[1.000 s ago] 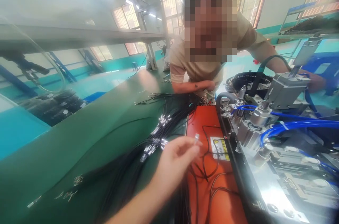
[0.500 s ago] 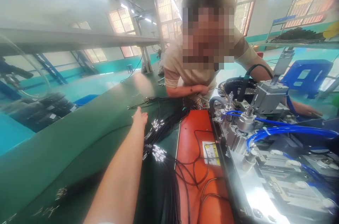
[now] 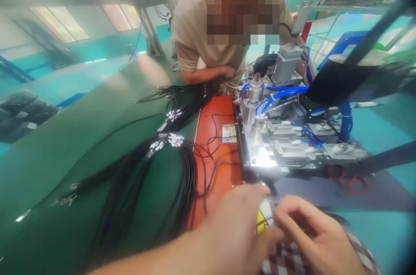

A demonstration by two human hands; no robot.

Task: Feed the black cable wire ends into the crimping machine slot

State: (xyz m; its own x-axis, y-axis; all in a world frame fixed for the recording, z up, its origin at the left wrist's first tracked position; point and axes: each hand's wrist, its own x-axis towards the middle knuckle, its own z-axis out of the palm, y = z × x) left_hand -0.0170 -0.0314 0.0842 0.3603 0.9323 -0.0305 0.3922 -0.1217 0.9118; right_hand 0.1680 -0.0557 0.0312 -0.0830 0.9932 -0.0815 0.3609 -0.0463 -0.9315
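My left hand [image 3: 238, 216], blurred, reaches over the near end of the orange machine base [image 3: 216, 114]. Its thumb and fingers stand apart, with a yellow-and-white label [image 3: 262, 221] showing between them. Close by on the right, my right hand [image 3: 320, 234] is curled, thumb and forefinger pinched together; whatever they may hold is too small and blurred to make out. Both hands are above a checked cloth [image 3: 287, 257]. Bundles of black cables [image 3: 121, 188] with silver metal ends [image 3: 175, 139] lie on the green table to the left.
A machine [image 3: 286, 136] with metal cylinders and blue air hoses [image 3: 282, 89] stands right of the orange base. Across the table a person [image 3: 208, 56] leans forward, one forearm on the edge. Loose black cables cross the orange base. A dark blurred bar [image 3: 373, 41] juts in at right.
My left hand has drawn back from the cable bundles to the near end of the orange base. My right hand has come into view. The camera has tilted down and turned right.
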